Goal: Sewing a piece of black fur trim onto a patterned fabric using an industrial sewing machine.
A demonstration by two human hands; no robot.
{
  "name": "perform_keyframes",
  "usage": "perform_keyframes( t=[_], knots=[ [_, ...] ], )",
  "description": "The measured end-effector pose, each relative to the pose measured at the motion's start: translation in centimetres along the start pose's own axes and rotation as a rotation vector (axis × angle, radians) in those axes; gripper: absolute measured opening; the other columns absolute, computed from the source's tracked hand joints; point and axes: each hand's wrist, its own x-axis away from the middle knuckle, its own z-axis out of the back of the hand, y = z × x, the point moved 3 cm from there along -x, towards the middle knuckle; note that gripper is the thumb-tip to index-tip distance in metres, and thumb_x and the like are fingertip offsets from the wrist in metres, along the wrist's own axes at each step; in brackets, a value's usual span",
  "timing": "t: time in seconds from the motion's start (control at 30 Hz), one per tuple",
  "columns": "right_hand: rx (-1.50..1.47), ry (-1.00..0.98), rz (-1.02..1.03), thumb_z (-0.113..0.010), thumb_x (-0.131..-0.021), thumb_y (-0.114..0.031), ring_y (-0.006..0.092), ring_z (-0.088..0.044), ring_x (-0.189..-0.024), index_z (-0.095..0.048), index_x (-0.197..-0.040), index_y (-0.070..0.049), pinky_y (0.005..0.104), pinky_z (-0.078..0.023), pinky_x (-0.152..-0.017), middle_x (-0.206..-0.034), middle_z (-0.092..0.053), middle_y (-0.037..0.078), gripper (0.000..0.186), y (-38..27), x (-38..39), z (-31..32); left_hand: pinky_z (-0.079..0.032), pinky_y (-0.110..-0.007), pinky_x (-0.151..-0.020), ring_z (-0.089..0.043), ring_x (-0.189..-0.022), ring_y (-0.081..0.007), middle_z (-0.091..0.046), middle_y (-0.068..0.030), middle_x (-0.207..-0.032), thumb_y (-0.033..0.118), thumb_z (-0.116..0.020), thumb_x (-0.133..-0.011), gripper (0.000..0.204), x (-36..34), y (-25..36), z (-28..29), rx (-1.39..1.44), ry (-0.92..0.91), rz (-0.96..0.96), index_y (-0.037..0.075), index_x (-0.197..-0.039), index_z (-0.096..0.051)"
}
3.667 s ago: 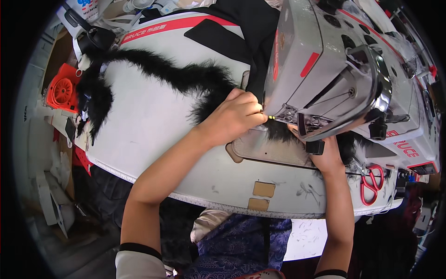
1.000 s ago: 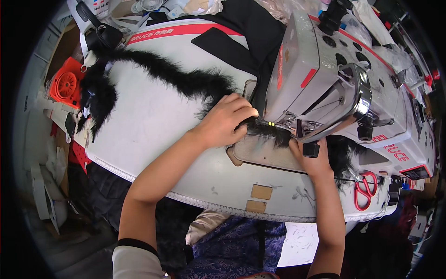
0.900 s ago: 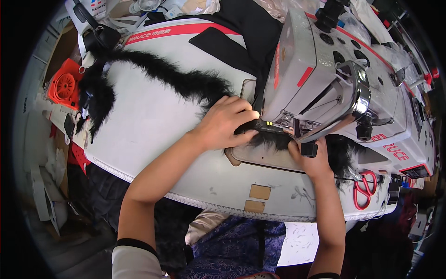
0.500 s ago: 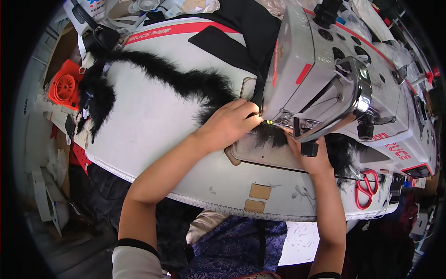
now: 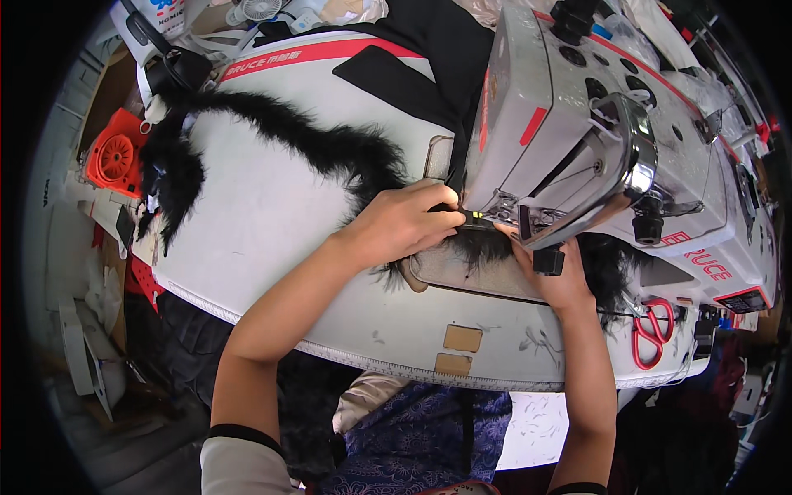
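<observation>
A fluffy black feather trim (image 5: 330, 149) runs across the sewing machine's white bed to the needle area. My left hand (image 5: 404, 221), fingers pinched together, is closed on the trim and a black fabric strip just left of the presser foot. My right hand (image 5: 561, 276) is right of the needle area, its fingertips at the trim; the machine head and a black knob hide part of it, but the fingers look closed on the trim. Dark feathers hang over the metal plate (image 5: 470, 279) between my hands. The white sewing machine (image 5: 516, 107) overhangs this spot.
Red-handled scissors (image 5: 654, 334) lie right of my right forearm. Black cloth (image 5: 388, 78) is spread behind the machine bed. At the far left sits an orange-red round-faced device (image 5: 115, 154). A ruler strip (image 5: 330, 355) follows the front edge of the table.
The trim beside my left hand has shifted slightly, and feathers now show below that hand. Both hands stay close to the needle area with only slight movement.
</observation>
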Motion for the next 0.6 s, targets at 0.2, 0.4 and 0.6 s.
perform_keyframes(
  t=[0.2, 0.4, 0.6],
  knots=[
    [-0.105, 0.037, -0.03, -0.067, -0.069, -0.009, 0.0316, -0.055, -0.065, -0.063, -0.073, -0.003, 0.039, -0.044, -0.065, -0.064, -0.057, 0.011, 0.008, 0.3, 0.1, 0.3, -0.049, -0.028, -0.062, -0.055, -0.078, -0.017, -0.057, -0.0019, -0.085, 0.007, -0.063, -0.062, 0.023, 0.0, -0.1, -0.2, -0.038, 0.008, -0.109, 0.008, -0.085, -0.057],
    [-0.1, 0.083, -0.052, -0.07, -0.066, -0.009, 0.0314, -0.055, -0.064, -0.062, -0.069, -0.001, 0.0394, -0.043, -0.066, -0.066, -0.057, 0.013, 0.011, 0.2, 0.1, 1.2, -0.047, -0.03, -0.07, -0.055, -0.08, -0.0191, -0.057, -0.0014, -0.083, 0.008, -0.06, -0.062, 0.022, -0.1, 0.0, -0.4, -0.046, 0.021, -0.112, 0.008, -0.084, -0.057],
    [-0.075, 0.003, -0.115, -0.069, -0.065, -0.008, 0.0311, -0.055, -0.065, -0.062, -0.068, -0.001, 0.0381, -0.043, -0.066, -0.065, -0.057, 0.014, 0.011, 0.9, 0.3, 0.8, -0.046, -0.031, -0.071, -0.054, -0.081, -0.0196, -0.056, -0.002, -0.081, 0.008, -0.061, -0.063, 0.018, -0.6, -0.5, -0.7, -0.016, 0.065, -0.103, 0.007, -0.079, -0.055]
  ],
)
